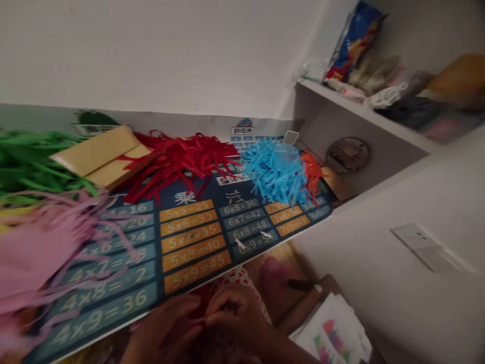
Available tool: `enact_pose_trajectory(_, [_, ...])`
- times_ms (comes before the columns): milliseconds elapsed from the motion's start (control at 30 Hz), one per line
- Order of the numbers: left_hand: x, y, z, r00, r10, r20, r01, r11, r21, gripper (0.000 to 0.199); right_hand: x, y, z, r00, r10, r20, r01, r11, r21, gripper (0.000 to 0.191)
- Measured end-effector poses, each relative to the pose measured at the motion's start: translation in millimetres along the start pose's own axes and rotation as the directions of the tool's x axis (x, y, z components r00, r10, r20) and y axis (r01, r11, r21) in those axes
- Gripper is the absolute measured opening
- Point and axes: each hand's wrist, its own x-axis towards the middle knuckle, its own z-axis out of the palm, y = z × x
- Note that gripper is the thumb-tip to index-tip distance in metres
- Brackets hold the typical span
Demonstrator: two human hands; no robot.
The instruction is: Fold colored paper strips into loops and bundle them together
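Both hands are low in the head view, just in front of the table mat's near edge. My left hand has its fingers bent together around a thin pinkish strip. My right hand pinches the other side of that strip between thumb and forefinger. The picture is dark and blurred here, so the strip's full shape is hidden. On the multiplication-table mat lie fringed paper bunches: pink at the left, red in the middle, light blue and orange farther right.
Green fringed paper and a tan folded card lie at the back left. Two small white scraps rest on the mat. A shelf with a snack bag stands at the right. White papers are below it.
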Motion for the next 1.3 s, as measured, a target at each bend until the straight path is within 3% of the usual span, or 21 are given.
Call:
enact_pose_trajectory(67, [-0.2, 16.7, 1.6, 0.994, 0.044, -0.097, -0.041, 0.999, 0.033, 0.018, -4.5, -2.9, -1.8, 0.998, -0.063, -0.012, 0.062, 0.993, -0.099, 0.015])
enact_pose_trajectory(200, [0.9, 36.3, 4.9, 0.977, 0.127, -0.172, -0.121, 0.992, 0.042, 0.023, -8.7, -7.9, -4.7, 0.990, -0.142, -0.001, 0.139, 0.970, -0.201, 0.010])
enact_pose_trajectory(467, [-5.2, 36.8, 3.3, 0.938, 0.267, -0.221, -0.254, 0.963, 0.088, 0.016, -15.6, -7.5, -6.3, 0.980, -0.198, 0.027, 0.199, 0.946, -0.256, 0.008])
enact_pose_trajectory(600, [-6.0, 38.0, 8.8, 0.967, 0.207, -0.145, -0.200, 0.978, 0.061, 0.015, -19.2, -6.2, -3.0, 0.978, -0.205, 0.035, 0.206, 0.931, -0.301, 0.009])
enact_pose_trajectory(700, [-5.6, 40.5, 13.1, 1.000, 0.005, 0.012, -0.005, 0.999, 0.044, 0.012, -19.2, -6.9, -5.7, 0.971, -0.212, 0.110, 0.238, 0.901, -0.363, 0.009])
enact_pose_trajectory(800, [-11.7, 37.2, 6.0, 0.972, -0.190, 0.137, 0.181, 0.981, 0.074, 0.013, -17.6, -0.7, -25.8, 0.978, -0.150, 0.145, 0.200, 0.877, -0.438, 0.008])
enact_pose_trajectory(867, [-20.9, 28.3, -5.5, 0.965, -0.207, 0.157, 0.204, 0.978, 0.039, 0.014, -19.0, 11.5, -45.9, 0.992, -0.080, 0.095, 0.119, 0.838, -0.532, 0.008])
enact_pose_trajectory(933, [-31.1, 14.9, -17.0, 0.963, -0.204, 0.178, 0.214, 0.976, -0.038, 0.015, -24.0, 30.0, -61.8, 0.993, 0.067, 0.093, 0.012, 0.747, -0.665, 0.010])
enact_pose_trajectory(1000, [-38.6, 1.4, -24.2, 0.949, -0.243, 0.200, 0.263, 0.961, -0.083, 0.014, -31.7, 50.7, -68.0, 0.963, 0.237, 0.129, -0.054, 0.640, -0.766, 0.010])
enact_pose_trajectory(1067, [-41.9, -7.0, -27.3, 0.936, -0.294, 0.192, 0.311, 0.948, -0.066, 0.012, -39.1, 67.4, -67.1, 0.931, 0.335, 0.144, -0.089, 0.592, -0.801, 0.008])
enact_pose_trajectory(1133, [-42.0, -8.0, -31.0, 0.939, -0.285, 0.191, 0.295, 0.955, -0.028, 0.012, -43.3, 75.0, -67.2, 0.919, 0.362, 0.156, -0.107, 0.610, -0.785, 0.011])
enact_pose_trajectory(1200, [-40.4, -3.5, -38.5, 0.940, -0.224, 0.257, 0.235, 0.972, -0.013, 0.013, -43.8, 73.3, -73.4, 0.907, 0.384, 0.172, -0.130, 0.645, -0.753, 0.018])
enact_pose_trajectory(1300, [-36.9, 4.0, -53.4, 0.895, -0.178, 0.409, 0.207, 0.978, -0.028, 0.015, -40.4, 64.2, -87.9, 0.889, 0.412, 0.201, -0.163, 0.694, -0.701, 0.021])
